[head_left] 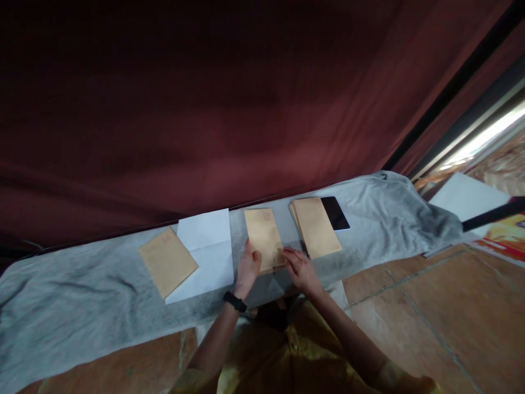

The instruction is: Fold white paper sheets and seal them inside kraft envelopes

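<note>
A brown envelope (263, 234) lies in the middle of a grey cloth (82, 295) spread over a low surface. My left hand (248, 268) grips the envelope's near left edge with fingers closed on it; a black band sits on that wrist. My right hand (298, 266) pinches the envelope's near right corner. To the right lies a stack of brown envelopes (315, 225). To the left, white sheets of paper (207, 251) lie with another brown envelope (167, 260) partly over them.
A dark phone or tablet (336, 212) lies behind the stack on the right. A dark red curtain (205, 109) hangs behind the cloth. Tiled floor (430, 317) spreads to the right, with a white sheet (467, 197) and a black bar (492, 214) at the far right.
</note>
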Motion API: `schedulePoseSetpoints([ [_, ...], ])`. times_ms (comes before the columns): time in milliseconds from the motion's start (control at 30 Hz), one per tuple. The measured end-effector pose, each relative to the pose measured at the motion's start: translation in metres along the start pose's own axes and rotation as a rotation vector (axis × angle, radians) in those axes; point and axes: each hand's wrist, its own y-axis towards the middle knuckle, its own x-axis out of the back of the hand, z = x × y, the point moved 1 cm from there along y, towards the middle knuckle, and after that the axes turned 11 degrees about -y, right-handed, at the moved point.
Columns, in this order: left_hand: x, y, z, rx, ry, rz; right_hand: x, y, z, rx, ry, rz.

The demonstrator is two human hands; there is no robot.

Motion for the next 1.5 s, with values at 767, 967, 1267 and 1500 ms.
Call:
schedulePoseSetpoints([
  [767, -0.060, 0.075, 0.005, -0.730, 0.848, 0.441, -0.012, 0.000, 0.004, 0.168, -0.287, 0.053],
  [967, -0.044, 0.037, 0.012, -0.772, 0.805, 0.534, -0.012, 0.000, 0.004, 0.177, -0.260, 0.053],
  [1267, -0.009, -0.027, 0.019, -0.818, 0.798, 0.620, -0.016, 0.001, -0.013, 0.100, -0.110, -0.013],
  [1500, -0.002, -0.056, 0.024, -0.741, 0.768, 0.516, -0.034, 0.057, -0.010, 0.256, -0.374, 0.173],
])
